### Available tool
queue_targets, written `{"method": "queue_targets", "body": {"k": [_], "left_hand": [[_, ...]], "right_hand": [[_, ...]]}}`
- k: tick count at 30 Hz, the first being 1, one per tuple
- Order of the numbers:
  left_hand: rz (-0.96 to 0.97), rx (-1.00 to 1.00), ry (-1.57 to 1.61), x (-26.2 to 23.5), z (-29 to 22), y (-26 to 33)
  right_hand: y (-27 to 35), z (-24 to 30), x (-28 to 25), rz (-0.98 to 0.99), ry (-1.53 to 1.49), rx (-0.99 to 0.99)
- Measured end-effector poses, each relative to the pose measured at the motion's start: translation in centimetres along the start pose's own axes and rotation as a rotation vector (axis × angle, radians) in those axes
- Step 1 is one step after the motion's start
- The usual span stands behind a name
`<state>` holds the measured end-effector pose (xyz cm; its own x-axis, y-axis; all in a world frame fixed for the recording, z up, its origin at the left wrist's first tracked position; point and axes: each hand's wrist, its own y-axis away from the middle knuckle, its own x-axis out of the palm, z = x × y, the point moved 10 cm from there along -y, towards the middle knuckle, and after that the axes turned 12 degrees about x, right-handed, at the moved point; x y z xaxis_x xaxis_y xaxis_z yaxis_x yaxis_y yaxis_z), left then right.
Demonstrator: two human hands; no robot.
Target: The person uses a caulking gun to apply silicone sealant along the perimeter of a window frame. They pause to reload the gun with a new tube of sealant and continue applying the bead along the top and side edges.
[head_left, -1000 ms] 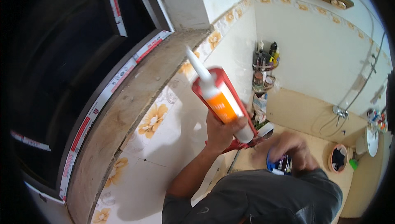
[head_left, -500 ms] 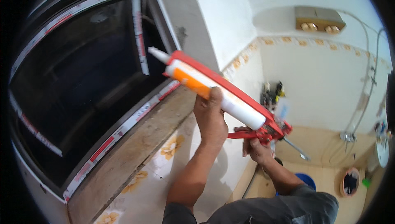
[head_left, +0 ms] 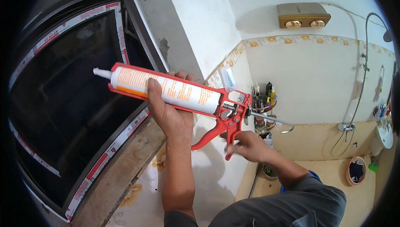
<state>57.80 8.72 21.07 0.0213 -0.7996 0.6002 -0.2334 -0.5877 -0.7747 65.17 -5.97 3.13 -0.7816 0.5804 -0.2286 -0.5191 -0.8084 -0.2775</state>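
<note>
Caulking gun (head_left: 175, 96) now level, nozzle nearer window frame (head_left: 104, 160). Left hand (head_left: 168, 112) wraps tube; right hand (head_left: 246, 145) squeezes trigger. No sealant laid yet.

My one view sits on my head, left of its twin, looking down and forward past my forearms. It is close on my hands, with the window (head_left: 71, 114) at left and the tiled wall (head_left: 316, 85) at right, edges bent by the fisheye.
</note>
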Motion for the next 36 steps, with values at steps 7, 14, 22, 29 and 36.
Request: {"method": "queue_targets", "body": {"k": [7,14,22,29,36], "left_hand": [[0.113,0.023,-0.207,0.5,1.3,2.2],[0.165,0.047,-0.17,3.4,0.3,3.1],[0.116,0.081,-0.248,0.7,-0.6,2.8],[0.06,0.176,0.123,6.8,-3.3,0.0],[0.175,0.258,-0.166,10.1,-6.2,-2.1]], "right_hand": [[6.3,17.2,-3.7,-0.613,1.075,-0.779],[2.0,9.5,-8.4,-0.507,0.869,-0.337],[7.1,8.0,-3.2,-0.765,0.582,-0.555],[1.3,-0.5,-1.3,-0.112,-0.476,-0.283],[-1.8,9.9,0.2,0.264,-0.657,-0.539]]}}
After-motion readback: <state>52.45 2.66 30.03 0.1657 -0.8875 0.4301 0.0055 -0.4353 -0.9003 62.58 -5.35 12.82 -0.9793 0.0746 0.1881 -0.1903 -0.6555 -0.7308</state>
